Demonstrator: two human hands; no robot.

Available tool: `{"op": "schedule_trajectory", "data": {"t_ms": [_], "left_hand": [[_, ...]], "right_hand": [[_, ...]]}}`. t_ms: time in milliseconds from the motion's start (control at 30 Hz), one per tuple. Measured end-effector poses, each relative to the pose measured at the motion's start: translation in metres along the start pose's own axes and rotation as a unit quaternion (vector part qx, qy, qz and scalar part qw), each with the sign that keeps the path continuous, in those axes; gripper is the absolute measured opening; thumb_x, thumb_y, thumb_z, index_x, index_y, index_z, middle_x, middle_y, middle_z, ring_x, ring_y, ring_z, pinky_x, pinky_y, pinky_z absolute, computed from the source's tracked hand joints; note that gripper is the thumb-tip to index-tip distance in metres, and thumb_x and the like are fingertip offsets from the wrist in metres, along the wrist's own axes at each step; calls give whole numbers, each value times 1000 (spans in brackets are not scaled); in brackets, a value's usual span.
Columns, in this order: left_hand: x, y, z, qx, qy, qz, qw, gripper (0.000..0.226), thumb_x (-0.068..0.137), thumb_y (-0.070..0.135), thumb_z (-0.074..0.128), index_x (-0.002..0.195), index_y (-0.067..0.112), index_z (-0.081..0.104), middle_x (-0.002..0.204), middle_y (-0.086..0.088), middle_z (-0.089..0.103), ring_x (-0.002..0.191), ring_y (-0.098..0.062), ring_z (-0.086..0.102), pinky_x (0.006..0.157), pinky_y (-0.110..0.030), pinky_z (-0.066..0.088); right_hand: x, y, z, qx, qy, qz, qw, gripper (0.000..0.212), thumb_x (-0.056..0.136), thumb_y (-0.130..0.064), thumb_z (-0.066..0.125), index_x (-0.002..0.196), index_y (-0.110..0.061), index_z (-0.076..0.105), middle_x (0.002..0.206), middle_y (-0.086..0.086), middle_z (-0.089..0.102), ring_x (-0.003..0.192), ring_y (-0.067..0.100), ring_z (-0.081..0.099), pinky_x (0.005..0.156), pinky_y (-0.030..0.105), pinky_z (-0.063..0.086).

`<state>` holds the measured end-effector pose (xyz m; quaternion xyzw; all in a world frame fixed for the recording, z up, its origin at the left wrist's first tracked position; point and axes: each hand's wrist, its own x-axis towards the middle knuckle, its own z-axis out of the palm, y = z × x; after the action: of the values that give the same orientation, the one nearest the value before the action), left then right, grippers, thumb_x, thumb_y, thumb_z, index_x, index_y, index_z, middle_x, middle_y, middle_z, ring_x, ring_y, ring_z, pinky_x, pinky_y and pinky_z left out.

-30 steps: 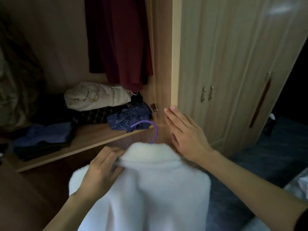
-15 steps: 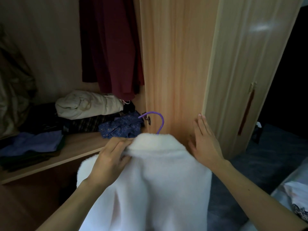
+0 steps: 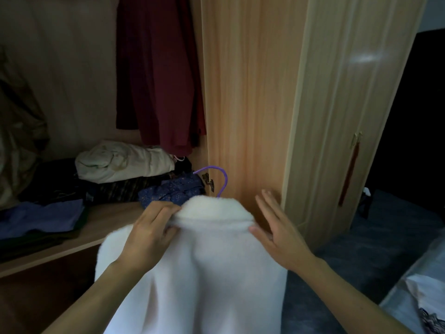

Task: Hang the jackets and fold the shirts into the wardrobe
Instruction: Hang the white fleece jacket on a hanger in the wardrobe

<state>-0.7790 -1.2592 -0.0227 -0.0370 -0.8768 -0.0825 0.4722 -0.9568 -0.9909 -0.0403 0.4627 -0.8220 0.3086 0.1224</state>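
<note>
Right hand (image 3: 280, 233) off door, left hand (image 3: 149, 233) pinching jacket (image 3: 204, 273)

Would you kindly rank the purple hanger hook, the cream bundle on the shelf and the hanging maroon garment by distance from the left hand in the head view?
1. Purple hanger hook: just above the left hand, at the jacket's collar.
2. Cream bundle: on the shelf, up-left.
3. Maroon garment: hanging high above.
</note>
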Motion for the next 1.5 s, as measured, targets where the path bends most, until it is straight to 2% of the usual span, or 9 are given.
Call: {"op": "schedule_trajectory", "data": {"t_ms": [133, 233, 433, 600, 733, 900, 1133, 1367, 1500], "left_hand": [[6, -4, -11, 19, 9, -8, 1000, 34, 79, 13, 53, 113, 13, 55, 106, -11, 59, 99, -24, 56, 90, -25, 44], [11, -8, -23, 30, 15, -4, 999, 32, 80, 13, 55, 113, 10, 56, 106, -11, 59, 99, -23, 56, 93, -18, 40], [27, -26, -59, 63, 48, 10, 997, 29, 83, 16, 56, 111, 8, 57, 107, -7, 56, 97, -21, 54, 88, -17, 40], [60, -55, -105, 93, 94, 14, 991, 29, 83, 19, 52, 111, 14, 51, 109, 1, 48, 95, -19, 51, 84, -23, 40], [88, -84, -143, 120, 112, 24, 986, 28, 83, 18, 52, 111, 13, 49, 110, 0, 46, 96, -19, 49, 84, -19, 37], [124, -120, -178, 111, 134, -16, 985, 51, 76, -5, 75, 113, 17, 47, 108, -3, 52, 93, -2, 39, 81, -19, 37], [163, -162, -216, 99, 202, 26, 974, 51, 75, -10, 73, 112, 15, 49, 106, 0, 50, 94, -3, 40, 85, -10, 32], [203, -198, -233, 111, 248, 81, 959, 39, 76, -3, 62, 111, 12, 52, 106, -2, 52, 97, -12, 48, 91, -6, 30], [231, -215, -230, 134, 259, 83, 953, 36, 77, -7, 65, 108, 7, 55, 104, -4, 53, 94, -17, 50, 87, -13, 33]], "right_hand": [[2, -11, 19, 64, 26, -15, 997, 55, 92, -51, 58, 142, -32, 43, 139, -13, 48, 126, 2, 46, 107, 32, 44], [15, -24, 22, 97, 91, -23, 991, 31, 93, -35, 63, 123, -28, 57, 113, -16, 58, 102, 0, 57, 87, 21, 50], [58, -57, 19, 125, 172, -91, 973, 22, 91, -21, 64, 112, -22, 59, 104, -9, 60, 94, 8, 60, 79, 28, 54], [110, -109, 3, 104, 254, -135, 952, 29, 82, -9, 67, 111, -8, 63, 106, 0, 61, 96, 10, 58, 87, 11, 43], [154, -153, -11, 92, 290, -185, 934, 28, 84, -20, 62, 109, -6, 64, 102, 1, 61, 93, 8, 55, 88, 4, 38], [206, -197, -19, 74, 343, -204, 914, 28, 80, -13, 68, 106, -3, 65, 98, 1, 61, 90, 2, 52, 87, 2, 37], [264, -240, -22, 51, 388, -248, 886, 34, 79, -9, 69, 112, -5, 63, 103, -3, 59, 94, 1, 53, 88, 4, 41], [317, -258, -29, 35, 397, -291, 869, 31, 86, -26, 61, 111, -7, 61, 102, -7, 58, 91, 2, 53, 84, 7, 42], [353, -258, -31, 29, 417, -291, 861, 32, 83, -12, 69, 114, -10, 60, 104, 1, 62, 92, 10, 57, 82, 25, 50]]}}
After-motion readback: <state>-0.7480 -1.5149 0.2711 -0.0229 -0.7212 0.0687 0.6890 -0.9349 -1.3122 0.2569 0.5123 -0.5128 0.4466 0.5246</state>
